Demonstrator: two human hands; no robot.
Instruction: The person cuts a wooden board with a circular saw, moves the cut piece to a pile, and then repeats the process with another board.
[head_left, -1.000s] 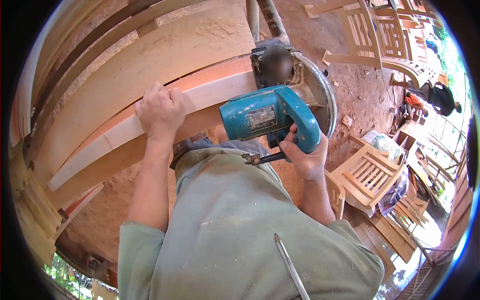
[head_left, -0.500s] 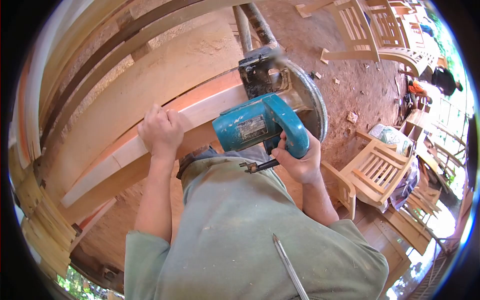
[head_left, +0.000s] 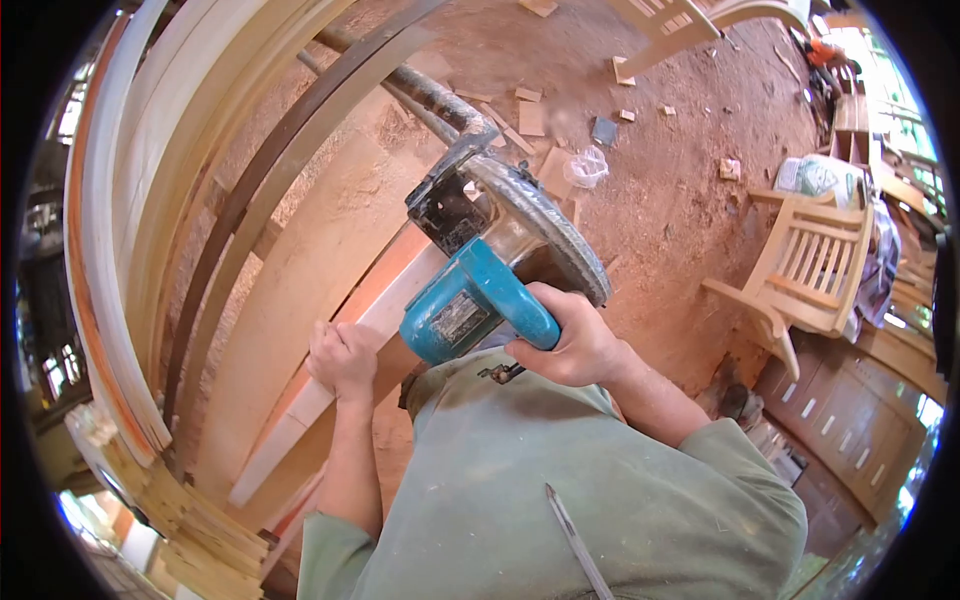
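Note:
My right hand (head_left: 572, 338) is wrapped round the rear handle of a teal circular saw (head_left: 440, 315). The saw's metal blade guard (head_left: 545, 230) and dark base plate (head_left: 450, 215) sit over the far end of a pale wooden board (head_left: 370, 325). My left hand (head_left: 343, 360) is closed over the edge of this board, a short way from the saw's motor housing. The blade itself is hidden under the guard. A pencil-like stick (head_left: 575, 545) lies against the front of my green shirt.
Long curved planks (head_left: 200, 180) are stacked on the left. A metal pipe (head_left: 430, 95) runs beyond the saw. On the sawdust-covered ground lie wood offcuts (head_left: 531, 118) and a clear plastic bag (head_left: 586, 168). A slatted wooden chair (head_left: 800, 260) stands at right.
The view has turned, so the boards slant more steeply and the chair sits further right. The saw appears lower and further left. Both hands keep their hold.

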